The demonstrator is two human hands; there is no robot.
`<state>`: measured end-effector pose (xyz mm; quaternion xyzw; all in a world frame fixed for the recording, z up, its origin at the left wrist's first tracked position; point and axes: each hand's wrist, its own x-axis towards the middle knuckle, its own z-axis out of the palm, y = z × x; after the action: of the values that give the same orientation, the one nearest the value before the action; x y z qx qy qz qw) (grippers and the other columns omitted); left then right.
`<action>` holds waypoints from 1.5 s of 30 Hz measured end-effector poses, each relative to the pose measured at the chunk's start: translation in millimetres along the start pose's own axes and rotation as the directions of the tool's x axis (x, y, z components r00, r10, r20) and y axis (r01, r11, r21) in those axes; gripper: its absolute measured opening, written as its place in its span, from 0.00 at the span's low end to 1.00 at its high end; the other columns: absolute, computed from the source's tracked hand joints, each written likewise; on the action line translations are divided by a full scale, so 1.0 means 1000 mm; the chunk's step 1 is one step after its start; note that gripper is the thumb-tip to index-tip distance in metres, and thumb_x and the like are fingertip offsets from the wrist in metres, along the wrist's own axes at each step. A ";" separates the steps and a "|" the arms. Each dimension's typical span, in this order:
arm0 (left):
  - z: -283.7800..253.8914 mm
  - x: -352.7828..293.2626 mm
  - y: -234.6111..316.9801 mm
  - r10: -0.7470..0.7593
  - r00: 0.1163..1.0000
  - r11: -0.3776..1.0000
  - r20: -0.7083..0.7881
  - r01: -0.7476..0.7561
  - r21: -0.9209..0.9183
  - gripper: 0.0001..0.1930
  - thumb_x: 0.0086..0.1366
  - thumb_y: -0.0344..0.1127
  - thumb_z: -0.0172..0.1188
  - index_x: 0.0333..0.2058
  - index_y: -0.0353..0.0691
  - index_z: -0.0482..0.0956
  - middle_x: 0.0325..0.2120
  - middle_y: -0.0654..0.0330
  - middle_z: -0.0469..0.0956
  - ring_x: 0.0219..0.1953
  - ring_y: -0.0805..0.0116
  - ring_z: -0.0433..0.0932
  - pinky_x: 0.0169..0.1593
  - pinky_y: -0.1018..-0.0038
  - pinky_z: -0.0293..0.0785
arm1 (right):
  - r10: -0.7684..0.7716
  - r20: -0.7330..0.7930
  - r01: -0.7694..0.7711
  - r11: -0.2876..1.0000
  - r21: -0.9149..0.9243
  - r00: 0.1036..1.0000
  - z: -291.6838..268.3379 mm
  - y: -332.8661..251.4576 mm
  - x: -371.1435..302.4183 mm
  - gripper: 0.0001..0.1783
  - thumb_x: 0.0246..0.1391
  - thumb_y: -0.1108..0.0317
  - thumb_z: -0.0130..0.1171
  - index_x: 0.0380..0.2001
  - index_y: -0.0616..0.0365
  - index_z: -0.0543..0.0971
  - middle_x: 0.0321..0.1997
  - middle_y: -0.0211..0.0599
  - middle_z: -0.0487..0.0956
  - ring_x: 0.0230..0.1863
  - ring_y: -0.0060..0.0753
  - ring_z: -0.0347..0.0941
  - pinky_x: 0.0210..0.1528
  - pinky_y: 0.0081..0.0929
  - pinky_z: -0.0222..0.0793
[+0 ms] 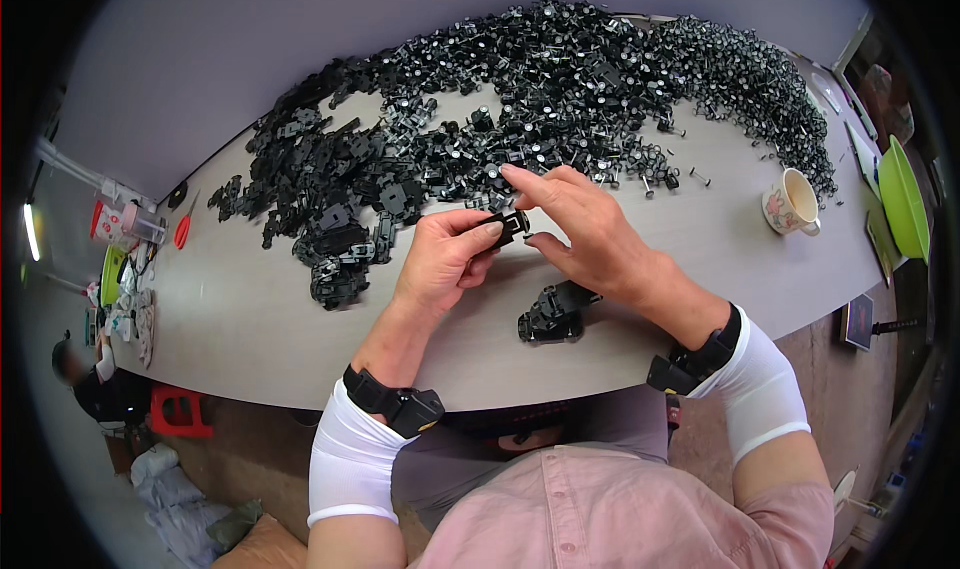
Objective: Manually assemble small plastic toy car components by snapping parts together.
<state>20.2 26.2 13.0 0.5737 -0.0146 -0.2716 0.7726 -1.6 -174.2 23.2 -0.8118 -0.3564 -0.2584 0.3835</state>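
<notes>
My left hand [440,259] pinches a black plastic toy car chassis [503,231] between thumb and fingers, above the middle of the table. A small wheel shows at the chassis's right end. Right beside that end is my right hand [590,229], its thumb and forefinger spread apart around it with nothing plainly gripped. A few black chassis pieces [553,314], some with wheels on, lie in a little heap below my right hand. Beyond my hands spreads a big pile of small wheels on axles [540,79]. To its left are heaped black chassis parts [340,189].
A patterned cup [790,204] stands at the table's right, near a green basin [903,199]. Orange-handled scissors [183,231] lie at the far left. Beyond the left edge are a red stool [180,412] and another person [95,379]. A wall rises behind the pile.
</notes>
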 end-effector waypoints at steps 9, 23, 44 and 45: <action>-0.001 -0.002 0.002 -0.029 0.998 1.000 0.059 0.028 0.008 0.05 0.61 0.29 0.60 0.33 0.33 0.78 0.19 0.62 0.73 0.13 0.81 0.62 0.14 0.85 0.50 | 0.014 0.031 -0.011 0.996 -0.093 0.999 0.006 -0.003 -0.004 0.42 0.29 0.84 0.61 0.57 0.65 0.66 0.28 0.39 0.72 0.32 0.41 0.69 0.37 0.34 0.68; -0.006 -0.001 0.002 -0.054 0.968 0.994 0.246 0.075 -0.077 0.05 0.61 0.29 0.60 0.34 0.33 0.77 0.20 0.61 0.73 0.15 0.82 0.63 0.14 0.86 0.51 | 0.037 -0.051 -0.035 0.999 0.037 0.998 0.010 -0.007 -0.007 0.43 0.28 0.85 0.62 0.56 0.66 0.65 0.31 0.41 0.75 0.33 0.42 0.70 0.37 0.34 0.69; -0.019 0.003 -0.003 0.238 0.971 0.934 0.027 -0.221 -0.281 0.15 0.65 0.36 0.55 0.47 0.33 0.73 0.35 0.53 0.79 0.26 0.72 0.75 0.28 0.78 0.76 | 0.384 -0.157 -0.413 0.870 -0.270 0.910 -0.044 0.060 -0.012 0.03 0.44 0.74 0.61 0.27 0.58 0.81 0.28 0.40 0.77 0.32 0.44 0.75 0.35 0.35 0.70; -0.023 0.003 -0.003 0.219 0.975 0.929 0.045 -0.194 -0.315 0.16 0.66 0.36 0.55 0.48 0.33 0.72 0.35 0.53 0.79 0.26 0.71 0.75 0.28 0.78 0.76 | 0.381 -0.156 -0.410 0.870 -0.272 0.911 -0.038 0.059 -0.010 0.03 0.44 0.74 0.61 0.27 0.58 0.81 0.28 0.40 0.77 0.32 0.44 0.75 0.35 0.35 0.70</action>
<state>29.0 45.0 1.5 0.4300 -0.0630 -0.2101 0.8758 32.1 -235.7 12.5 -0.9026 -0.1202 -0.2642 0.3180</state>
